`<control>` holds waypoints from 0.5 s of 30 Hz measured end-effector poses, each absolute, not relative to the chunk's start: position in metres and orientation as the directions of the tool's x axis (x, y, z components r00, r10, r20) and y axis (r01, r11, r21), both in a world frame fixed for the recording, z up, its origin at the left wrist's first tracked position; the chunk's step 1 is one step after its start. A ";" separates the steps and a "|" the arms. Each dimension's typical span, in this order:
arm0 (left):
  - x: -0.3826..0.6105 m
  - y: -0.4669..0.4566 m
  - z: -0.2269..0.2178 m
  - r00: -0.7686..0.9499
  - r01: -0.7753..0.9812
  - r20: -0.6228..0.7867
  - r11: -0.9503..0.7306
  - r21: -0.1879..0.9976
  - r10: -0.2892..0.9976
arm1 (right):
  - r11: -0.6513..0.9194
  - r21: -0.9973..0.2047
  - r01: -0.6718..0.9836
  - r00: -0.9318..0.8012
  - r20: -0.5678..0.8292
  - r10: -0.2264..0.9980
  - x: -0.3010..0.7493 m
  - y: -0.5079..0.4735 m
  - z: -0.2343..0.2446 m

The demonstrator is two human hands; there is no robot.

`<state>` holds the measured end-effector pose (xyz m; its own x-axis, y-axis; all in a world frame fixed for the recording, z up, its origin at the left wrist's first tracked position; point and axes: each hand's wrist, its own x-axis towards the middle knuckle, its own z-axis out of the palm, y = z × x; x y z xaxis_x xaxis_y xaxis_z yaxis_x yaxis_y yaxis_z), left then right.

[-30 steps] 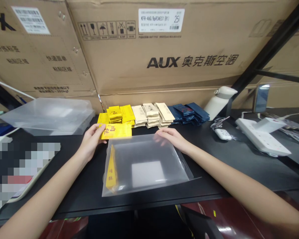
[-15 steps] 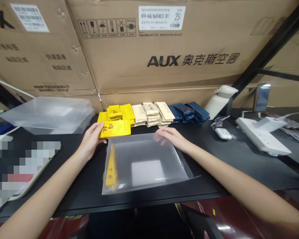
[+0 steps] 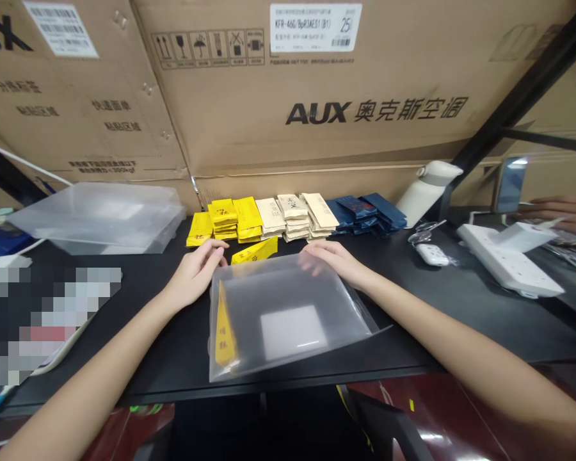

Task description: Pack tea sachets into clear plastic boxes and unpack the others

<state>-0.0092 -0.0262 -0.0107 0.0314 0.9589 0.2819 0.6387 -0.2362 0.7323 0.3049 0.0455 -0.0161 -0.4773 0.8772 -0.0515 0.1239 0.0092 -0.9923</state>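
Observation:
My right hand (image 3: 338, 259) grips the upper right edge of a translucent plastic folder (image 3: 292, 288), some fingers showing dimly through the plastic. At the folder's upper left corner, my left hand (image 3: 199, 269) has curled fingers, thumb near forefinger; whatever they hold is hidden. Just beside those fingertips, a yellow packet (image 3: 256, 250) stands tilted at the folder's top edge, its lower part seen through the plastic. Another yellow packet (image 3: 225, 336) lies inside along the left side. A white rectangle (image 3: 290, 330) shows on the folder.
Behind stand rows of yellow packets (image 3: 247, 218), cream packets (image 3: 295, 208) and dark blue packets (image 3: 365, 214). More translucent folders (image 3: 105, 218) lie left. Rightward are a white bottle (image 3: 425, 195), an earphone case (image 3: 432, 255), a power strip (image 3: 513, 262) and another person's hand (image 3: 561, 211).
My left hand has moved right and down to the folder's corner. The yellow packet it held now tilts at the folder's top edge. Another person's hand has appeared at far right.

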 end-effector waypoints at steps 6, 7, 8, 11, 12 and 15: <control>-0.011 -0.016 -0.021 -0.059 0.478 0.296 -0.233 0.847 0.953 | -0.077 -0.995 0.062 -0.467 -0.097 0.879 0.308 0.049 -0.015; -0.011 -0.017 -0.020 -0.051 0.500 0.322 -0.255 0.828 0.945 | -0.095 -0.994 0.050 -0.469 -0.107 0.877 0.309 0.051 -0.015; -0.011 -0.017 -0.020 -0.030 0.533 0.345 -0.277 0.800 0.938 | -0.113 -0.993 0.039 -0.469 -0.119 0.875 0.310 0.053 -0.014; -0.009 -0.021 -0.017 0.104 0.618 0.374 -0.354 0.702 0.922 | -0.179 -0.984 0.019 -0.457 -0.168 0.874 0.314 0.059 -0.012; -0.007 -0.023 -0.016 0.153 0.634 0.375 -0.382 0.672 0.914 | -0.198 -0.980 0.021 -0.456 -0.185 0.871 0.315 0.060 -0.010; -0.004 -0.025 -0.017 0.248 0.672 0.376 -0.438 0.598 0.893 | -0.171 -0.983 0.059 -0.473 -0.178 0.863 0.321 0.062 -0.002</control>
